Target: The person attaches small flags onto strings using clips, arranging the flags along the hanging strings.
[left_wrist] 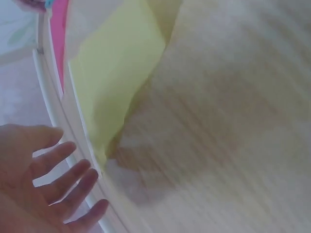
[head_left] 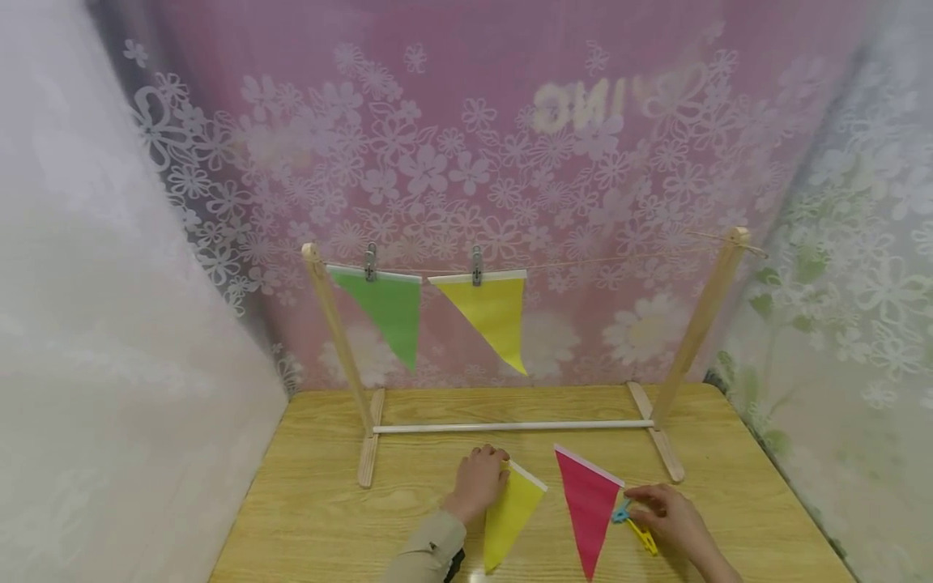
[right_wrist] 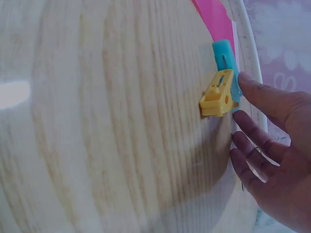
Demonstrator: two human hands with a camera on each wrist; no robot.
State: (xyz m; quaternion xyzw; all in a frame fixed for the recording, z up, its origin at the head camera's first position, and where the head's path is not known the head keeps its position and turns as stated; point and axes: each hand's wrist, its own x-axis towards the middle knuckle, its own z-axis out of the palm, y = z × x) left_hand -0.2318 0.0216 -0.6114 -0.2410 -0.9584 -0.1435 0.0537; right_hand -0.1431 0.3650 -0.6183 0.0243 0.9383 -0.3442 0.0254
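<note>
Right wrist view: the thumb and forefinger of my right hand [right_wrist: 289, 165] stood at one end of a blue plastic clip [right_wrist: 223, 53]; I could not tell whether they were clamped on it. A yellow plastic clip [right_wrist: 221, 94] lay against it, so in my judgement a clean pick-up called for pinching the blue body alone. My left hand [head_left: 479, 484] held nothing firmly, its loose, spread fingers at a corner of a white-edged yellow triangular flag [head_left: 512, 514]; light contact suited it, to avoid creasing. Between my hands lay a white-edged pinkish-red triangular flag [head_left: 589, 506], one corner near the clips. Beyond, on a thin string [head_left: 605, 261] between two pale wooden posts [head_left: 703, 312], hung a green triangular flag [head_left: 394, 312] and a second yellow flag [head_left: 499, 308], each gripped mid-edge by one grey clip [head_left: 477, 265], a sound placement to copy.
</note>
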